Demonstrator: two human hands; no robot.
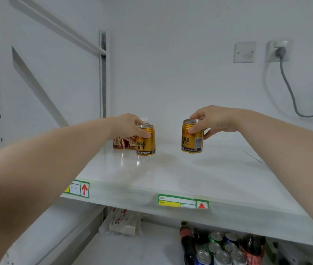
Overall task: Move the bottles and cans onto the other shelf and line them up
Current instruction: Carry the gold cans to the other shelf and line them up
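My left can (145,140) stands on the top shelf (180,175) at 11 o'clock, cartons (118,143) just behind it; my right can (192,137) is at 1 o'clock. Bottles (187,240) sit below at 5.

Both bare forearms stretch forward, well apart, with the hands level with each other. The left forearm (56,159) comes in from the lower left, and the left hand (129,127) grips the upper part of a short gold metal drink can (145,142), thumb across its front and fingers behind. The right forearm (285,142) enters from the right edge. The right hand (216,121) holds a second gold metal can (191,140) from its side, thumb on the front near the rim.
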